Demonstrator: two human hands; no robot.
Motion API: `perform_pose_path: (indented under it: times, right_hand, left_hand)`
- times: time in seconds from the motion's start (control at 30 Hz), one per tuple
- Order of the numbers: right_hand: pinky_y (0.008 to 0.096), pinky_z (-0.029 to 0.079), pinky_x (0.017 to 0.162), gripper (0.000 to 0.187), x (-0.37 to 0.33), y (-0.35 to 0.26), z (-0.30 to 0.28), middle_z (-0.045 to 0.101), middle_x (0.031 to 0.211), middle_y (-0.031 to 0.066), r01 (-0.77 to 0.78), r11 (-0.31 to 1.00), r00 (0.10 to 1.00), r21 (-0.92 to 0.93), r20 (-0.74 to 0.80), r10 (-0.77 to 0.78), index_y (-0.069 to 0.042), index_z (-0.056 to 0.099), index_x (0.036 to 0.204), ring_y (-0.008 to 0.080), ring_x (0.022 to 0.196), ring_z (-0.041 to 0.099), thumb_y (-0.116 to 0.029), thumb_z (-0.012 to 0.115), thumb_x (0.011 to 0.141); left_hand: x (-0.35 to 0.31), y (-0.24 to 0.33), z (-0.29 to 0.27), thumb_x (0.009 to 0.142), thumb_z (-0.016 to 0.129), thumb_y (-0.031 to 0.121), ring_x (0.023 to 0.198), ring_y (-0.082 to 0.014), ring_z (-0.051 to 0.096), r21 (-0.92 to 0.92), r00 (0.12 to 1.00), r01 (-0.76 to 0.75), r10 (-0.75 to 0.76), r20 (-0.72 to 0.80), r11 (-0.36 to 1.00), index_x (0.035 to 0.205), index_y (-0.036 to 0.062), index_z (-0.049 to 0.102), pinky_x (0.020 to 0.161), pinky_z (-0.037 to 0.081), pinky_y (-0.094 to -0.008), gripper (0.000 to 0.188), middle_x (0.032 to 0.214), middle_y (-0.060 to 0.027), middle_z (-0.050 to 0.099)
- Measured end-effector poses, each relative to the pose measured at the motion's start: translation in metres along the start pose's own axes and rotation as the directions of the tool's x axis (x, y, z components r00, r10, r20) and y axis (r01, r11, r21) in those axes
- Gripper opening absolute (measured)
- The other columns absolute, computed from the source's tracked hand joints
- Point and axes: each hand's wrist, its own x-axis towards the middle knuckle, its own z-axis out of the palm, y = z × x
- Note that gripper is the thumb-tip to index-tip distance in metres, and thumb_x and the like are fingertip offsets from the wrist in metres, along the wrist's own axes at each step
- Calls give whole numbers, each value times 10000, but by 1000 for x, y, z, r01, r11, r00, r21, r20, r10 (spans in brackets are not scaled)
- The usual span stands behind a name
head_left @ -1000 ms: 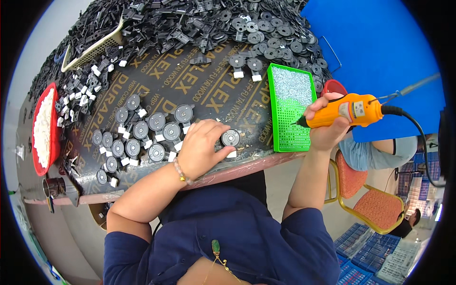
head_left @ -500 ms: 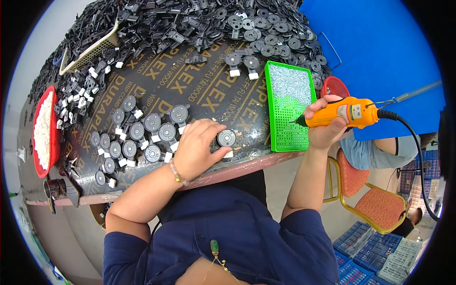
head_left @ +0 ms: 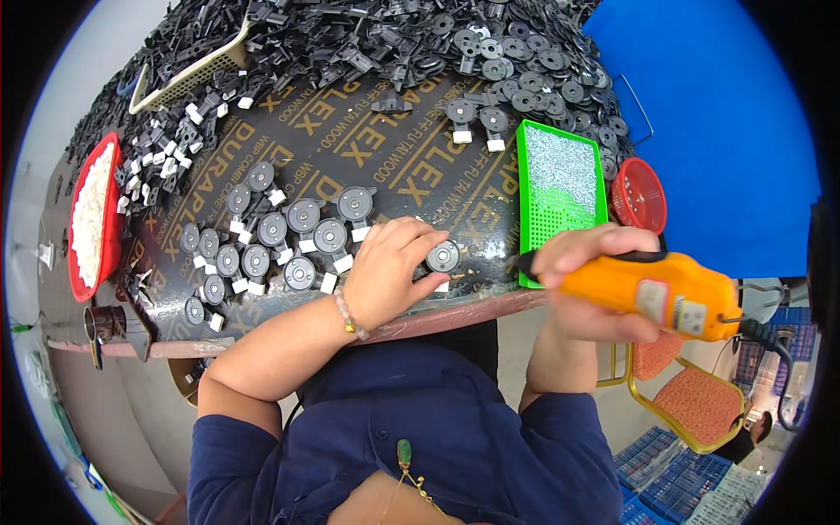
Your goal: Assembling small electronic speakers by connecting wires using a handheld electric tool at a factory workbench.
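My right hand (head_left: 595, 280) is wrapped round an orange electric screwdriver (head_left: 652, 293), held above the near right table edge with its dark nose pointing left. The bit is hard to make out. Close by it lies a green perforated tray (head_left: 527, 206), its far part covered with small silvery screws (head_left: 560, 162). My left hand (head_left: 394, 267) rests on the table near the front edge. Its thumb and forefinger curve round a round black part (head_left: 443, 255) with a white tab. Left of this hand sit several similar disc parts (head_left: 331, 236) with white tabs.
Heaps of black plastic pieces (head_left: 350, 52) fill the far side, with a cream basket (head_left: 188, 83) among them. At left stands a red tray (head_left: 109, 219) of white pieces. A red bowl (head_left: 643, 197) is beyond the green tray; chairs (head_left: 696, 385) stand at right.
My right hand has brought the screwdriver nearer to me, from over the green tray to its near end. My left hand keeps its place at the round part. The whole view has shifted slightly.
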Motion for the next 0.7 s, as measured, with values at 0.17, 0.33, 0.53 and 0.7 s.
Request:
perform_pose_path:
  times: [0.17, 0.33, 0.53, 0.7]
  right_hand:
    - [329, 521, 562, 854, -16, 27, 27, 605, 805, 109, -147, 986, 986, 78, 93, 139, -51, 445, 1111, 185, 587, 604, -811, 544, 734]
    - [316, 525, 586, 854, -21, 34, 31, 602, 806, 110, -260, 962, 964, 89, 76, 253, -52, 440, 1076, 172, 598, 604, -823, 537, 721]
    - [298, 530, 596, 830, -19, 32, 37, 605, 788, 109, -334, 940, 940, 65, 94, 327, -41, 469, 1035, 165, 598, 602, -788, 606, 698]
    - [289, 530, 582, 811, -19, 34, 43, 617, 794, 117, -341, 939, 931, 33, 152, 333, -31, 491, 1007, 166, 599, 603, -768, 627, 696]
  left_hand:
    - [0, 2, -2, 724, 791, 237, 1108, -276, 548, -19, 1000, 10, -10, 4, 1000, 1180, 84, 632, 921, 412, -400, 507, 1125, -76, 614]
    - [-1, 1, 0, 716, 794, 228, 1097, -268, 552, -10, 1000, 5, -5, -15, 1000, 1171, 79, 635, 915, 415, -394, 504, 1117, -73, 616]
    - [1, 2, -1, 710, 792, 218, 1081, -266, 558, -14, 1000, -3, 3, -19, 1000, 1160, 74, 638, 905, 417, -385, 497, 1104, -74, 617]
    - [1, 3, -4, 703, 793, 217, 1063, -268, 562, 0, 1000, -16, 16, -14, 1000, 1144, 66, 638, 902, 415, -382, 491, 1095, -76, 617]
